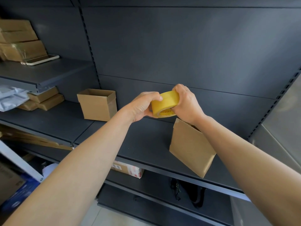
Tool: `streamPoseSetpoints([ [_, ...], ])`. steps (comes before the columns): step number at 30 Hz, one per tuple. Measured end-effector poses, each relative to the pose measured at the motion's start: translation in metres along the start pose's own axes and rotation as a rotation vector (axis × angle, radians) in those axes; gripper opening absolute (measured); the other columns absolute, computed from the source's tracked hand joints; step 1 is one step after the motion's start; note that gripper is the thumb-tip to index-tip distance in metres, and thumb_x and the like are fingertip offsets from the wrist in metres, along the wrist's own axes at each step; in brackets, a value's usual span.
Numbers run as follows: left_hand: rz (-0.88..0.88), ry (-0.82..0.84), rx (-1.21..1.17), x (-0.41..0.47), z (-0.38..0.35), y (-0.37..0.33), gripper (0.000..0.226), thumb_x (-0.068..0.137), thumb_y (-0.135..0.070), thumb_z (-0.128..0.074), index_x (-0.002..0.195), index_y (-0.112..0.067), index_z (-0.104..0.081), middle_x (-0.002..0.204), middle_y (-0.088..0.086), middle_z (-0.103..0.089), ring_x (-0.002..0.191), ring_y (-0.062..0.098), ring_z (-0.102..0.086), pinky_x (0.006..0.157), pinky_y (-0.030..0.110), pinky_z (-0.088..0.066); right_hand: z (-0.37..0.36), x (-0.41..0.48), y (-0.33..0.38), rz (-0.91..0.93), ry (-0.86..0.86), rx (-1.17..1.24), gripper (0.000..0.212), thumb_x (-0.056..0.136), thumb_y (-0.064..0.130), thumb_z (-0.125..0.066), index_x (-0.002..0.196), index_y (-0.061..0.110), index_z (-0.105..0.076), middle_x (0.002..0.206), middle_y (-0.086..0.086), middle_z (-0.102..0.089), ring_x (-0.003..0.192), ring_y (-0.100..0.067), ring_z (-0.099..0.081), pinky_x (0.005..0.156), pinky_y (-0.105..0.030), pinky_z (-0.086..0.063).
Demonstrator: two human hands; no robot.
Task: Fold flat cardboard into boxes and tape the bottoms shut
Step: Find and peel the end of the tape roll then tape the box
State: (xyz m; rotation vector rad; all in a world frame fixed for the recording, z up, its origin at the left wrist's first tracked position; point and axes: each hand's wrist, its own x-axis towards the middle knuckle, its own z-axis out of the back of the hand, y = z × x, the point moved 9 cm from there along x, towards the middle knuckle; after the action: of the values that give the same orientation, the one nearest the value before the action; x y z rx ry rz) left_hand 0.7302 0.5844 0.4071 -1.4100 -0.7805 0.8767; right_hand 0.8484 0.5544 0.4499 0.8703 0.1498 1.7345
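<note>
I hold the tape [165, 101] in both hands above the shelf [143, 141], a flat sheet of matte dark-grey metal. The tape is a thick round roll, glossy translucent yellow, with red print on its inner core. My left hand [143, 106] grips its left side, thumb laid over the smooth outer band and fingers curled beneath. My right hand [185, 101] clamps the other side, fingers bent over the rim; whether they pinch a loose end I cannot tell. On the shelf, at its front edge, a box [190, 149] of plain brown card stands with sharp creased edges, its top partly hidden behind my right wrist. Farther back on the shelf, to the left, an open box [97, 105] of the same card stands upright, square-mouthed. One level above the shelf, at left, a slim white phone [40, 60] lies flat beside stacked brown parcels [17, 38].
</note>
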Motion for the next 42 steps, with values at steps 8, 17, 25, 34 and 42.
streamPoseSetpoints([
  [8, -0.001, 0.072, -0.017, 0.007, -0.011, 0.003, 0.014, 0.092, -0.013, -0.05, 0.083, -0.013, -0.062, 0.086, 0.008, -0.064, 0.08, 0.027, -0.066, 0.081, 0.05, -0.057, 0.009, -0.009, -0.022, -0.108, -0.037, 0.075, 0.033, 0.071, 0.005, -0.068, 0.096, 0.013, -0.048, 0.093, -0.002, -0.053, 0.084, -0.018, -0.05, 0.062, -0.026, -0.039],
  [17, 0.06, 0.067, 0.051, 0.019, -0.033, 0.0, 0.022, 0.091, -0.035, -0.055, 0.102, -0.017, -0.061, 0.11, 0.015, -0.062, 0.098, 0.033, -0.064, 0.084, 0.05, -0.056, 0.026, -0.01, -0.018, 0.002, -0.012, -0.092, 0.032, 0.071, -0.003, -0.062, 0.099, 0.006, -0.05, 0.094, 0.0, -0.046, 0.089, -0.022, -0.044, 0.068, -0.032, -0.036],
  [25, 0.029, 0.071, -0.054, 0.027, -0.041, -0.001, 0.017, 0.092, -0.024, -0.048, 0.077, -0.017, -0.052, 0.082, 0.006, -0.059, 0.083, 0.029, -0.062, 0.085, 0.053, -0.054, 0.034, -0.013, -0.027, 0.0, -0.034, -0.098, 0.035, 0.071, -0.001, -0.067, 0.102, 0.007, -0.051, 0.097, 0.002, -0.046, 0.09, -0.018, -0.043, 0.069, -0.029, -0.034],
  [34, 0.025, 0.089, -0.104, 0.033, -0.048, 0.007, 0.015, 0.09, -0.016, -0.042, 0.086, -0.012, -0.056, 0.085, 0.012, -0.064, 0.077, 0.031, -0.066, 0.083, 0.056, -0.054, 0.042, -0.016, -0.049, -0.094, -0.084, -0.018, 0.04, 0.069, 0.005, -0.073, 0.096, 0.019, -0.046, 0.094, 0.003, -0.048, 0.087, -0.016, -0.046, 0.065, -0.024, -0.034],
  [42, 0.059, 0.122, -0.01, 0.037, -0.067, 0.005, 0.027, 0.09, -0.036, -0.057, 0.108, -0.016, -0.059, 0.115, 0.017, -0.062, 0.102, 0.034, -0.064, 0.086, 0.054, -0.054, 0.048, -0.016, -0.056, -0.097, -0.077, -0.018, 0.037, 0.069, 0.007, -0.072, 0.096, 0.016, -0.048, 0.093, 0.002, -0.05, 0.085, -0.017, -0.049, 0.06, -0.02, -0.036],
])
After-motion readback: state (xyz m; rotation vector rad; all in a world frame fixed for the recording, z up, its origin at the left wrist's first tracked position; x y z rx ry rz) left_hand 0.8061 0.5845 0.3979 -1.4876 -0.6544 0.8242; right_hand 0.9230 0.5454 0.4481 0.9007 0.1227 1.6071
